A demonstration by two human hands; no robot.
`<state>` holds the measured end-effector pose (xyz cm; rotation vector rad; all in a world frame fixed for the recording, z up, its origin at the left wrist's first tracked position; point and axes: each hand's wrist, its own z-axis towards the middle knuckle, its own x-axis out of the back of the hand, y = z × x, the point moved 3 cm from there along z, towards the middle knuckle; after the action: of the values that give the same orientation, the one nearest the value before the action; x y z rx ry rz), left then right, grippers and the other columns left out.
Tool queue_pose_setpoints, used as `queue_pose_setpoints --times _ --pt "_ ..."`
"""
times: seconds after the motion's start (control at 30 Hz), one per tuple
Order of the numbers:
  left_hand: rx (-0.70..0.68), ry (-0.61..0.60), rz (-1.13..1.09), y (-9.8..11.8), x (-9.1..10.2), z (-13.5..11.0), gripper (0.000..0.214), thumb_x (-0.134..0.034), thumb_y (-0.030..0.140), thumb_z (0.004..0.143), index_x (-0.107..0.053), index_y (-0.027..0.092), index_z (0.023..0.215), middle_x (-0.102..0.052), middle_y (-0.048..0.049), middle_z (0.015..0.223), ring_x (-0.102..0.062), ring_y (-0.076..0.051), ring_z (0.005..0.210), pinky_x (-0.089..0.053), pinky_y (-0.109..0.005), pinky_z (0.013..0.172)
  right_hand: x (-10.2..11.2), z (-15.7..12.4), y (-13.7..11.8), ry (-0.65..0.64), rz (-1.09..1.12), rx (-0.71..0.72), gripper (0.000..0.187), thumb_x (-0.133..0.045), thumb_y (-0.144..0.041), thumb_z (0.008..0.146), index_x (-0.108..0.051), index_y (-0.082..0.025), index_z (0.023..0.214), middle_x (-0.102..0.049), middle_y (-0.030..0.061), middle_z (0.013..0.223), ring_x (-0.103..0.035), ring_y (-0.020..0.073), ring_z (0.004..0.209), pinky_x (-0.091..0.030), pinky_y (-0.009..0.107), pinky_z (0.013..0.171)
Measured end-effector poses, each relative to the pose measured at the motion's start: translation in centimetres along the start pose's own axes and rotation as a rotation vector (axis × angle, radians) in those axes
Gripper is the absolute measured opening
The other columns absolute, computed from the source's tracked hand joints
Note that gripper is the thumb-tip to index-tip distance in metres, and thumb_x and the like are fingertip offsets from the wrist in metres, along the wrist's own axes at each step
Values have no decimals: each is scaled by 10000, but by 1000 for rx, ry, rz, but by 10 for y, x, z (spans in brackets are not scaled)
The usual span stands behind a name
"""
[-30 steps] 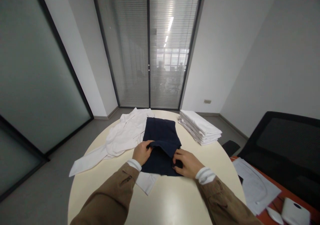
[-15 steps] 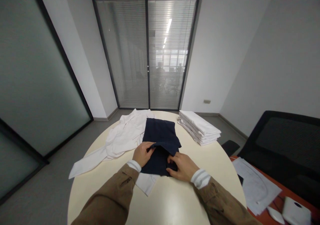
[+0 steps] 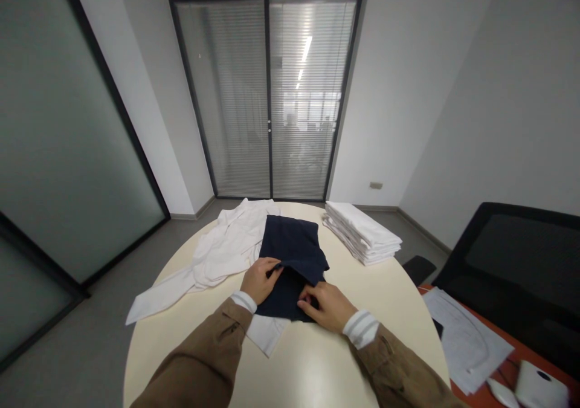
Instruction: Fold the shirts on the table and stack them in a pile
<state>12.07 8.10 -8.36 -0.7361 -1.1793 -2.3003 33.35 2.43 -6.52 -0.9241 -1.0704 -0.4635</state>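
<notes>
A navy cloth garment (image 3: 292,248) lies folded on the round cream table (image 3: 299,372), with a flap doubled over its lower half. My left hand (image 3: 260,281) holds the fold's edge, fingers pinching the navy cloth. My right hand (image 3: 327,307) grips the lower navy layer near the fold's right side. Beneath the navy garment, a corner of white shirt cloth (image 3: 266,335) sticks out between my forearms. To the left of my left hand spreads a crumpled white long-sleeved shirt (image 3: 222,257).
A stack of folded white garments (image 3: 361,233) stands at the table's far right. Right of the table are a black chair (image 3: 512,251) and an orange desk (image 3: 512,350) bearing papers (image 3: 466,341) and a white device (image 3: 540,387). A glass door with blinds (image 3: 267,97) stands behind.
My right hand has slid left along the navy cloth, closer to my left hand. My left hand stays at the fold. The view has shifted slightly.
</notes>
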Motion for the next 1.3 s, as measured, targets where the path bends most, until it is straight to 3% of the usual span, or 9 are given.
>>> queue_pose_setpoints --times 0.17,0.3,0.53,0.67,0.83,0.97,1.07,1.2,1.3 --pt "36 8 -35 -2 1 -2 566 -200 298 1036 -756 217 963 -719 -55 1098 -642 -193 1054 -487 -382 1000 -1 2 6 213 -32 50 384 -542 -231 889 -622 -195 1263 -607 116 1299 -523 260 1227 -389 395 1075" --pt "115 31 -35 -9 -3 0 488 -323 358 1020 -759 212 857 -719 -63 1076 -656 -207 1036 -501 -392 978 -7 5 20 199 14 19 477 -552 -252 880 -561 -166 1348 -585 135 1334 -510 261 1260 -374 383 1103" --pt "33 99 2 -19 -11 1 156 -560 241 907 -710 214 940 -687 -68 1092 -640 -217 1051 -495 -431 1000 4 11 65 389 -118 -453 300 -510 -274 896 -667 -157 1123 -651 132 1174 -546 276 1137 -430 369 952" --pt "37 174 30 -25 -12 -1 223 -647 169 819 -675 217 1035 -620 -85 1207 -590 -248 1152 -459 -480 1050 3 22 84 343 -138 -650 236 -569 -330 842 -697 -177 969 -642 127 1197 -530 321 1133 -425 417 892" --pt "60 173 -1 -28 -12 -2 265 -667 139 789 -659 205 1046 -594 -94 1236 -583 -245 1178 -445 -481 1074 1 41 98 316 161 -572 151 -539 -283 798 -647 -184 835 -688 74 865 -618 229 866 -433 312 748" --pt "22 138 -60 -22 -10 -1 230 -614 130 822 -651 206 1036 -630 -82 1195 -608 -220 1146 -463 -449 1059 3 44 106 421 383 -498 190 -493 -295 796 -556 -192 943 -644 13 765 -578 178 702 -439 274 667" --pt "14 121 -73 -17 -9 0 226 -543 111 850 -645 191 1035 -662 -82 1128 -627 -210 1094 -483 -433 1034 2 45 106 313 506 -434 311 -553 -280 760 -488 -213 1057 -640 -25 775 -562 153 654 -432 245 632" --pt "22 132 -56 -20 -8 1 403 -445 -23 760 -648 182 1042 -659 -79 1120 -612 -206 1108 -468 -429 1061 7 40 103 165 345 -473 404 -616 -235 737 -480 -219 1117 -642 -32 778 -571 147 655 -395 229 626" --pt "22 111 -18 -26 -9 -2 598 -399 -96 624 -661 183 1084 -625 -85 1204 -566 -216 1182 -420 -457 1116 14 34 98 131 -10 -506 253 -638 -263 756 -597 -186 993 -649 43 858 -606 185 766 -379 256 666"
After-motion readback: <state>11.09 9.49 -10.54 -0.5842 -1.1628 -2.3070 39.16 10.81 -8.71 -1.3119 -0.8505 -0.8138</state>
